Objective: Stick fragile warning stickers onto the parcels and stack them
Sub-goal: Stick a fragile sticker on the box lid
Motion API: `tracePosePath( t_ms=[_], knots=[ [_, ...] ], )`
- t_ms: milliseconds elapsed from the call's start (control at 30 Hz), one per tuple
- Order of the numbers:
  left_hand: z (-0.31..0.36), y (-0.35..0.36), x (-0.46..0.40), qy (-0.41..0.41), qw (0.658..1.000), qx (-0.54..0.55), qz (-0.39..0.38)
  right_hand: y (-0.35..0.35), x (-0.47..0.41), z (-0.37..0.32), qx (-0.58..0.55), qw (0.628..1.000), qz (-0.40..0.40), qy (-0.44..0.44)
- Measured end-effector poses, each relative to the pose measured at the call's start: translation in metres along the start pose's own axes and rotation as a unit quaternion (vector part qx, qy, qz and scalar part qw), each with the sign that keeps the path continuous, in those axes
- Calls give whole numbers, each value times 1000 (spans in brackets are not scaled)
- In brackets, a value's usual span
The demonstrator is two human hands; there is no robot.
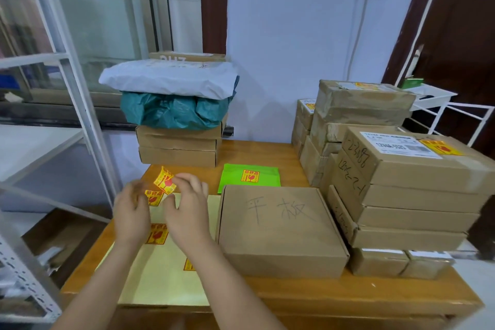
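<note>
A pale yellow backing sheet [166, 276] with red-and-yellow fragile stickers lies on the wooden table [348, 295] in front of me. My right hand [187, 209] pinches a curled sticker [164, 180] lifted off the sheet's far end. My left hand [131, 211] hovers beside it over the sheet, blurred, its fingers curled near another sticker [153, 196]. A flat brown parcel [278, 225] with handwritten marks lies just right of the sheet, with no sticker visible on it.
A green envelope [250, 177] bearing a sticker lies behind the parcel. Stickered boxes are stacked at the right [401, 182]. Boxes topped by a teal and a white bag [174, 104] stand at the back. A white metal rack [67, 88] stands left.
</note>
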State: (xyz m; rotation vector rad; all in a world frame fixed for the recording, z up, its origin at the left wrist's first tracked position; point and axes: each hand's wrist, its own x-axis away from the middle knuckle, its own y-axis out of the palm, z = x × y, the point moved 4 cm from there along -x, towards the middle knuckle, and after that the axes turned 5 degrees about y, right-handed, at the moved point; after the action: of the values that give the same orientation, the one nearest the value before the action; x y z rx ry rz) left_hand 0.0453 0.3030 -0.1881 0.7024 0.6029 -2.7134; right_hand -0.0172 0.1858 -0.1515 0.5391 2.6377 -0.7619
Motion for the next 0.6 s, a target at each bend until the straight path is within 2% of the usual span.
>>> tracePosePath(
  t_ms=[67,133,267,367,467,600],
  knots=[
    [27,-2,1,5,995,97,-10,-21,2,-3,-5,1000,16,-7],
    [52,3,4,19,988,144,-60,-40,4,0,-17,1000,24,-1],
    [85,29,16,10,969,197,-148,-79,11,5,-50,998,43,15],
    [100,50,26,15,962,216,-166,-107,16,14,-61,997,36,30],
    [120,73,38,13,954,239,-182,-137,17,32,-98,991,73,56],
    [134,110,59,-40,937,275,-211,-165,12,65,-115,982,107,102]
  ],
)
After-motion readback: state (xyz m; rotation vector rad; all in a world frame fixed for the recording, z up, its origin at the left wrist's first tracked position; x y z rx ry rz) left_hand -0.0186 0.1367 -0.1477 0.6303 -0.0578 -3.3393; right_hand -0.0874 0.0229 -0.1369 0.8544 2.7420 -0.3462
